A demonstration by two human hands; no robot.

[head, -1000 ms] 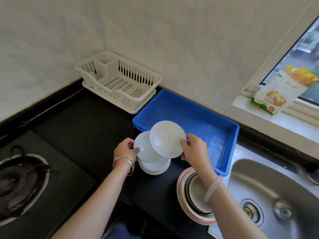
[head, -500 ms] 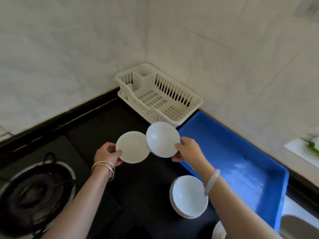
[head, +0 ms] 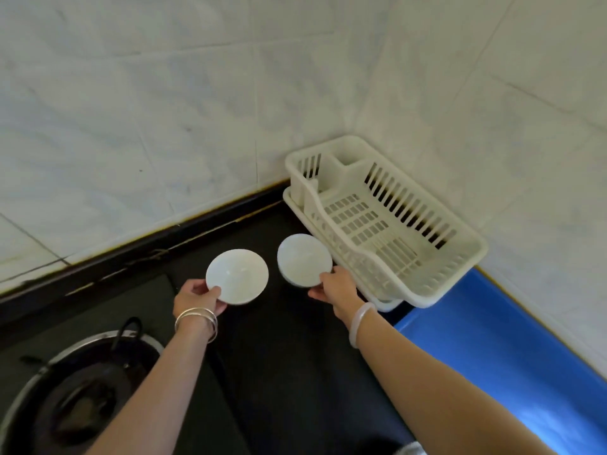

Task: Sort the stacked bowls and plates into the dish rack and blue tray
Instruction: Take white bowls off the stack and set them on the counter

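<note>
- A person's left hand point(head: 197, 298) pinches the near rim of a small, round, white ceramic dish point(head: 237, 276), thumb on the upper face and the other fingers hidden beneath; the dish is held clear of the black countertop point(head: 289, 356), a little to the left of the dish rack.
- The right hand point(head: 336, 289) clamps a second round white dish point(head: 304, 259) by its near edge, fingers curled under it, the dish tilted and poised just beside the near long wall of the cream slotted plastic dish rack point(head: 466, 254), not yet over it.
- Whether either piece is a shallow bowl or a small plate cannot be told from this angle.
- Progress, as judged here: the sorting appears barely begun. Both dishes are in hand, neither is placed, and the remaining stack lies outside the view.
- The dish rack, tucked into the tiled wall corner, holds nothing: its slatted floor and the upright cutlery compartment at its far end show bare.
- The blue plastic tray point(head: 492, 339), touching or nearly touching the rack's right end, shows no dishes in the part that is visible; the rest runs out of view.
- Well to the left of the rack sits a gas burner point(head: 78, 395) with a metal ring.
</note>
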